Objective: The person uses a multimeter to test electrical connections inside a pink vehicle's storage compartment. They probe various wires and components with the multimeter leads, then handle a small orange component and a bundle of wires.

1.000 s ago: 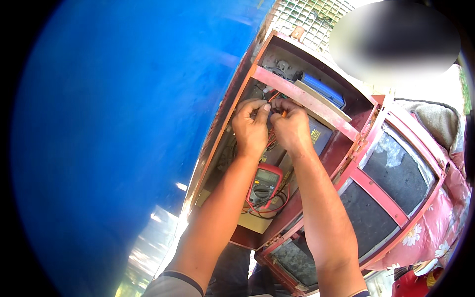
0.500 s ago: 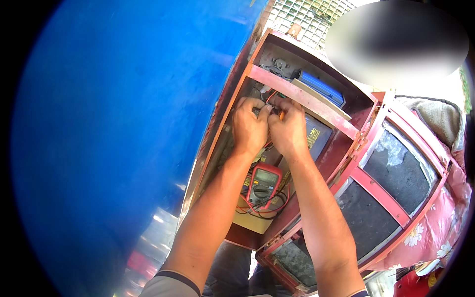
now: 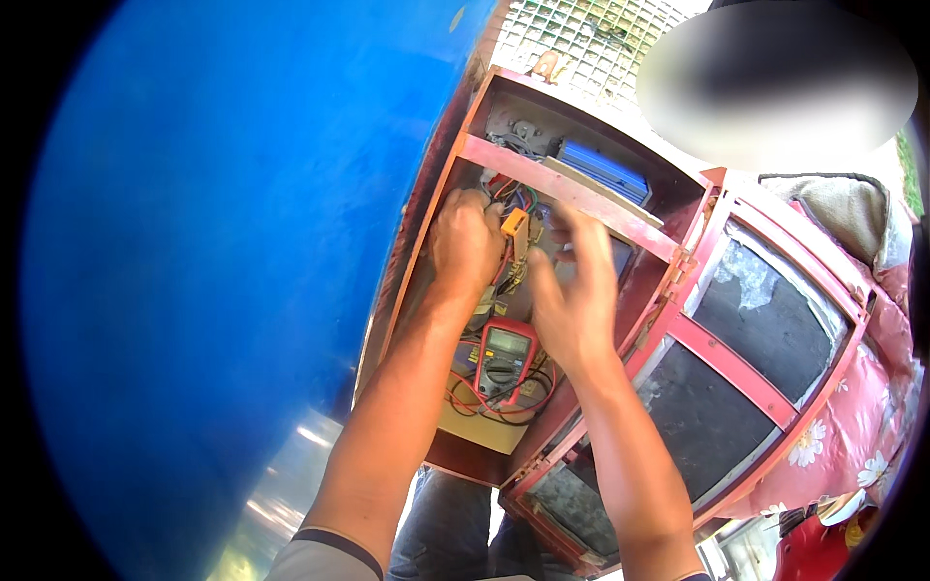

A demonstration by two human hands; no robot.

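My left hand (image 3: 465, 240) is closed inside the red metal box (image 3: 572, 174), its fingers curled among coloured wires (image 3: 511, 194); what they grip is hidden. Right beside its fingertips is a small orange block (image 3: 514, 223), perhaps a connector. My right hand (image 3: 579, 290), slightly blurred, hovers to the right of that block, thumb and fingers apart and nothing seen between them. Below the hands, a red multimeter (image 3: 506, 360) with a grey display lies in the box, its red and black leads (image 3: 513, 411) coiled around its lower end.
A blue finned unit (image 3: 605, 172) sits behind the box's crossbar (image 3: 572, 191). The hinged red door (image 3: 746, 373), with dark panels, hangs open to the right. A large blue panel (image 3: 242, 213) borders the left side. Pink flowered cloth (image 3: 819, 441) lies beyond the door.
My right hand has parted from my left and moved down and right, its fingers spreading. The orange block and wires between the hands are now exposed. The whole view has shifted slightly.
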